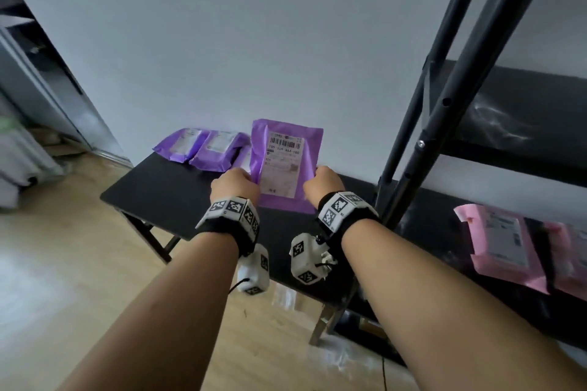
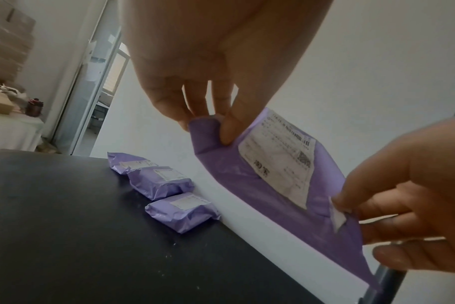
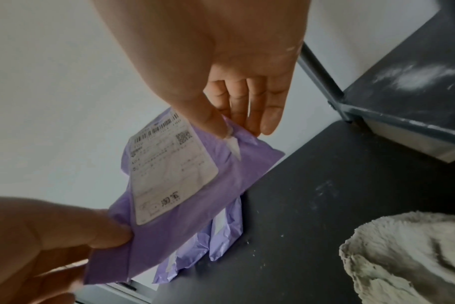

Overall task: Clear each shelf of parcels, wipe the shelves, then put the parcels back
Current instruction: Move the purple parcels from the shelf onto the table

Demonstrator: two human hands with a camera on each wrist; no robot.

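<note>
A flat purple parcel (image 1: 286, 165) with a white shipping label hangs upright above the black table (image 1: 165, 194). My left hand (image 1: 236, 186) pinches its left edge between thumb and fingers (image 2: 227, 131). My right hand (image 1: 324, 182) pinches its right edge (image 3: 221, 127). Three smaller purple parcels (image 2: 169, 189) lie in a row on the table against the wall, left of the held one. A black shelf unit (image 1: 521, 124) stands to the right.
Pink parcels (image 1: 505, 247) lie on a lower shelf at the right. A grey fluffy cloth (image 3: 408, 257) rests on the table near my right wrist. Black shelf posts (image 1: 444, 105) rise just right of my hands. Wooden floor (image 1: 63, 263) lies to the left.
</note>
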